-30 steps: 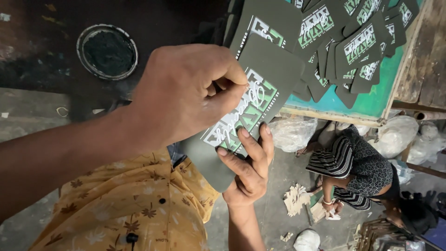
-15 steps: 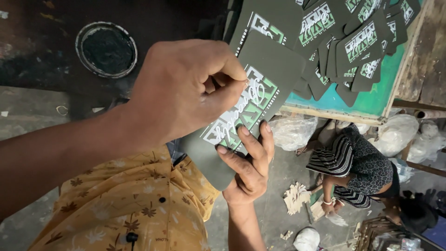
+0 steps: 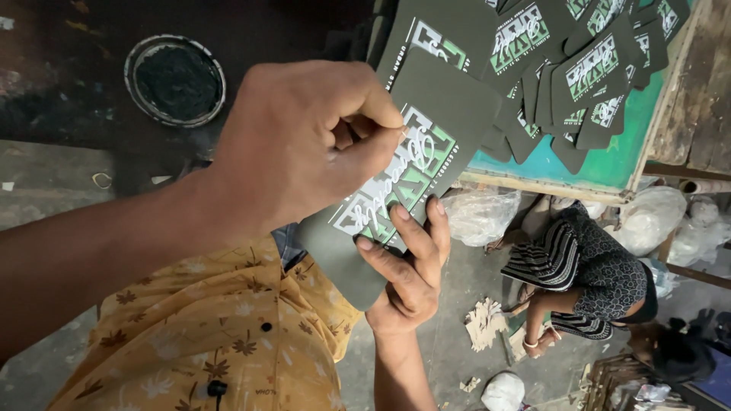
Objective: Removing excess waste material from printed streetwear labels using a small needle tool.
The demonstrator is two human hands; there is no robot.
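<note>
My right hand (image 3: 403, 285) comes up from below and holds a dark green sole-shaped piece (image 3: 449, 106) with a green and white print, its fingertips lying on the print's lower end. My left hand (image 3: 304, 141) reaches in from the left with its back to the camera. Its thumb and forefinger are pinched together on the middle of the print. What lies between the pinched fingertips is too small to tell. My yellow leaf-patterned shirt (image 3: 221, 342) fills the lower left.
Several more printed dark green pieces (image 3: 594, 65) lie heaped on a turquoise-topped wooden table (image 3: 609, 164) at the upper right. A round tin with dark contents (image 3: 175, 80) sits upper left. Another person (image 3: 579, 274) sits on the floor below, among plastic bags (image 3: 480, 217) and scraps (image 3: 483, 323).
The pinched fingertips of my left hand have shifted slightly on the print. My right hand keeps the same hold on the piece.
</note>
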